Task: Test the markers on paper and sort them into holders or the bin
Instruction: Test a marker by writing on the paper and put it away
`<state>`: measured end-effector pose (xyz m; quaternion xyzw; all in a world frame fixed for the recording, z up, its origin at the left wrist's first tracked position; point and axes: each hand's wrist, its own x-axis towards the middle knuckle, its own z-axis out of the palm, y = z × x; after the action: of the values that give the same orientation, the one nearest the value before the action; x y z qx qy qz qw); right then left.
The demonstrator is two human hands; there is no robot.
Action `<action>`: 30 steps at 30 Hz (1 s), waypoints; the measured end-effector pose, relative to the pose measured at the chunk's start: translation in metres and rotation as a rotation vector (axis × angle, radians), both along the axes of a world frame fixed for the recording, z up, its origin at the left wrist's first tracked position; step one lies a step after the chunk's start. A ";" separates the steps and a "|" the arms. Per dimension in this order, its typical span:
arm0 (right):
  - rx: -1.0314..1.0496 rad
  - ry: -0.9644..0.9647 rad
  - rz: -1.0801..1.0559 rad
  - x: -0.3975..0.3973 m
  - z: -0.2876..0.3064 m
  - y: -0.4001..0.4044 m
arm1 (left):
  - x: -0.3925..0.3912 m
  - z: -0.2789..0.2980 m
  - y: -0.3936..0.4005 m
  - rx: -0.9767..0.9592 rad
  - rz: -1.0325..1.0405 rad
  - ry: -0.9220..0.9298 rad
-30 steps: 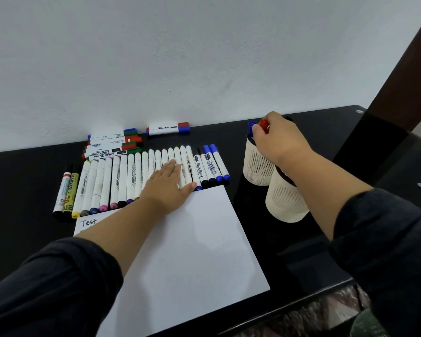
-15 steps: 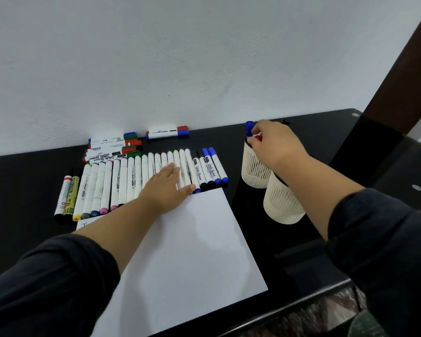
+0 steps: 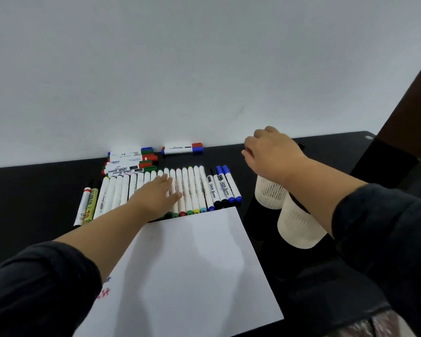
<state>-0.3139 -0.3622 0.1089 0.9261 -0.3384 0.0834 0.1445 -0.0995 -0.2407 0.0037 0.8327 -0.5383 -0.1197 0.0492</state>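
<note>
A person in dark long sleeves reaches both arms forward over a black counter (image 3: pixel 34 190) set against a pale wall. The left hand (image 3: pixel 156 198) lies palm down on a row of markers (image 3: pixel 187 190), its fingers (image 3: pixel 167 182) straight and close together, pressing lightly on the white barrels without gripping any. The markers lie side by side, caps toward the person, just beyond the far edge of a white sheet of paper (image 3: pixel 192 263); a few coloured scribbles show at the sheet's near left corner. Behind the row, a small stack of whiteboard markers (image 3: pixel 129 164) sits close to the wall. The right hand (image 3: pixel 272 154) hovers above the farther of two white mesh holders (image 3: pixel 269 193), back of the hand up, wrist bent downward. Its fingers curl down and out of sight, so whether they hold anything cannot be told. The nearer holder (image 3: pixel 299 227) stands touching the first, beneath the right forearm.
</note>
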 end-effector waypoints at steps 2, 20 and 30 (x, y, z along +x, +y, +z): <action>-0.025 0.013 0.033 0.013 -0.003 -0.003 | 0.009 -0.002 0.003 0.001 0.006 -0.008; 0.004 0.104 0.221 0.156 -0.082 -0.052 | 0.061 -0.022 0.017 -0.051 -0.013 -0.064; 0.130 0.062 0.146 0.203 -0.105 -0.084 | 0.066 -0.030 0.014 -0.076 -0.034 -0.065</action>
<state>-0.1108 -0.4460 0.0044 0.9579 -0.2701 0.0430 0.0878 -0.0334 -0.2267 -0.0267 0.8245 -0.5579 -0.0727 0.0615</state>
